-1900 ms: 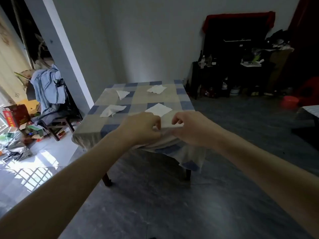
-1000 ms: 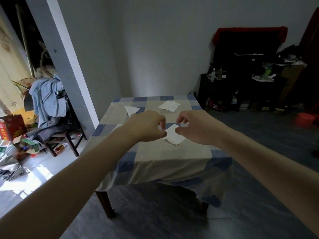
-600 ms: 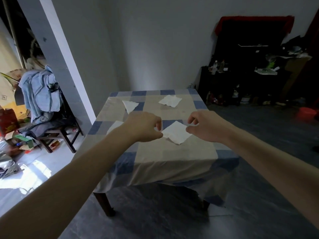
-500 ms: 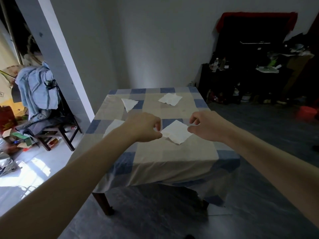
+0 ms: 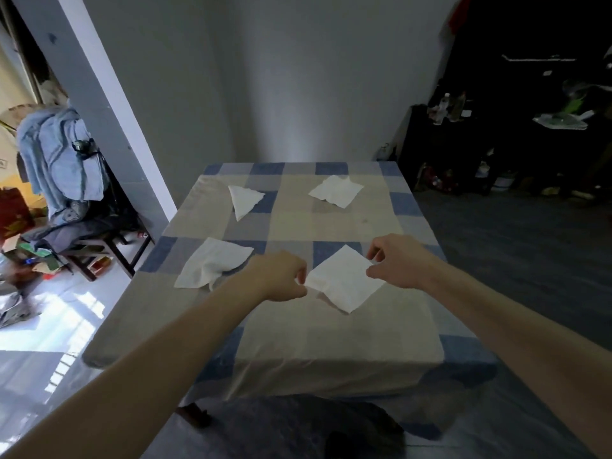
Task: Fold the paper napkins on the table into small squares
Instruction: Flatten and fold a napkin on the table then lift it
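Note:
A white square paper napkin (image 5: 344,279) lies like a diamond on the checked tablecloth (image 5: 331,332) near the table's front. My left hand (image 5: 278,276) pinches its left corner. My right hand (image 5: 397,261) pinches its right corner. A crumpled napkin (image 5: 212,266) lies to the left. At the back left is a napkin folded into a triangle (image 5: 245,200). A flat napkin (image 5: 336,191) rests at the back right.
A chair heaped with blue clothes (image 5: 59,167) stands left of the table beside a white pillar (image 5: 99,94). Dark shelves with bottles and clutter (image 5: 513,127) fill the right back. The table's front edge drops to a grey floor (image 5: 496,260).
My hands moved apart along the napkin, from close together to its left and right corners. The napkin now lies spread flat. The view has come closer to the table.

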Available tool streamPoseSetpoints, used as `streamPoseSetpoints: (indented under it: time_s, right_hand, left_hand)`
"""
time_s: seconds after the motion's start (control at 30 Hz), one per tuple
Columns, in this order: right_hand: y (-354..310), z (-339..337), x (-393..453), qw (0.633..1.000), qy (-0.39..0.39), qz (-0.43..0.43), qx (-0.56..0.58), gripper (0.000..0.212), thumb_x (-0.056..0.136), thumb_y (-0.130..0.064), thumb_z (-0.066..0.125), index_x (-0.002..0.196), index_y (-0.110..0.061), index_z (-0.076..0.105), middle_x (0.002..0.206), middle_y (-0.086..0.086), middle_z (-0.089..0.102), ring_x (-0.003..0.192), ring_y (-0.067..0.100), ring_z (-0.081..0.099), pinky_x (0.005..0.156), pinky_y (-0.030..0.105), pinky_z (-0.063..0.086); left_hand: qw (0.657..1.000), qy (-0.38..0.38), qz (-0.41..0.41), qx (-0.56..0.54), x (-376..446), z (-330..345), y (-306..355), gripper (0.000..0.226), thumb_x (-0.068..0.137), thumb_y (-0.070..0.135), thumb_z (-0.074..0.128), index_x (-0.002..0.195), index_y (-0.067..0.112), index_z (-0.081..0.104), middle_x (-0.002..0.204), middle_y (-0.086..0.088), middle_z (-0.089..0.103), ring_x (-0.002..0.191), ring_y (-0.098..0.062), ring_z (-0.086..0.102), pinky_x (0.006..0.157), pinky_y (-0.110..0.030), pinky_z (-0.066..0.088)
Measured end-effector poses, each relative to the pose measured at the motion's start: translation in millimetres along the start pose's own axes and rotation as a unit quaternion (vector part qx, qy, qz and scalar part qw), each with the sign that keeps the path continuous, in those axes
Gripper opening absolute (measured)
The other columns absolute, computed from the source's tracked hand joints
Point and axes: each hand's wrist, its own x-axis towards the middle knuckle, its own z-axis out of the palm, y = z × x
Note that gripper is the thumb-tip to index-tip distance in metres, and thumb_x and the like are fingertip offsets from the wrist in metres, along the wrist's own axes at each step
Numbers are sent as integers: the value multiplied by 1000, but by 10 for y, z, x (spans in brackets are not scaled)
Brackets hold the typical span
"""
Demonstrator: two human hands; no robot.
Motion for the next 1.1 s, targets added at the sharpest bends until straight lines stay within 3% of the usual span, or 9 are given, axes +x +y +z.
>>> streamPoseSetpoints:
  time_s: [0.27, 0.4, 0.5, 0.67, 0.8, 0.93, 1.1]
  right_hand:
    - [459, 393, 1065, 997, -73, 1, 23, 33, 80, -28, 72, 110, -18, 64, 109, 1, 62, 93, 17, 61, 84, 35, 55]
    - [569, 717, 1399, 993, -113, 7, 27, 30, 82, -25, 68, 110, -16, 62, 107, 3, 62, 88, 19, 63, 80, 33, 55]
    - [622, 1049, 1521, 989, -147, 8, 14, 28, 84, -26, 66, 110, -17, 62, 108, 2, 64, 93, 19, 62, 82, 32, 53]
    - [690, 1537, 1607, 982, -188, 27, -3, 26, 88, -31, 60, 110, -18, 62, 111, 3, 65, 98, 21, 61, 84, 32, 50]
    - [744, 1817, 1580, 976, -210, 47, -9, 42, 90, -48, 55, 117, -16, 56, 120, 6, 54, 108, 24, 54, 91, 34, 46]
    - [849, 1995, 1528, 981, -189, 32, -39, 51, 81, -53, 60, 114, -18, 44, 118, 4, 43, 109, 24, 44, 87, 38, 44]
    - [890, 2059, 1571, 982, -186, 21, -29, 47, 81, -48, 61, 113, -19, 44, 119, 3, 41, 108, 23, 42, 88, 38, 45]
  left_hand:
    - [995, -91, -5, -34, 1157, 307, -49, 36, 93, 38, 54, 123, 19, 57, 132, -4, 54, 118, -22, 51, 89, -29, 38]
    - [990, -107, -30, -87, 1584, 640, -39, 41, 92, 34, 56, 128, 15, 52, 134, -9, 50, 118, -26, 49, 98, -36, 40]
    - [985, -121, -37, -114, 1738, 913, 4, 45, 91, 30, 57, 132, 13, 45, 133, -12, 46, 116, -30, 48, 96, -40, 42]
    - [984, -108, -67, -128, 1915, 1269, -114, 46, 94, 25, 50, 137, 16, 39, 144, -7, 34, 130, -29, 34, 99, -45, 38]
    - [977, -74, -120, -158, 2031, 1433, -213, 52, 96, 27, 46, 142, 12, 27, 144, -9, 34, 129, -31, 36, 96, -45, 38]
    - [964, -37, -157, -212, 2197, 1564, -263, 46, 94, 27, 50, 133, 10, 33, 134, -13, 45, 121, -33, 45, 94, -43, 41]
    - [925, -42, -227, -302, 2373, 1627, -254, 33, 84, 33, 59, 107, 13, 47, 109, -8, 56, 103, -27, 55, 80, -37, 45]
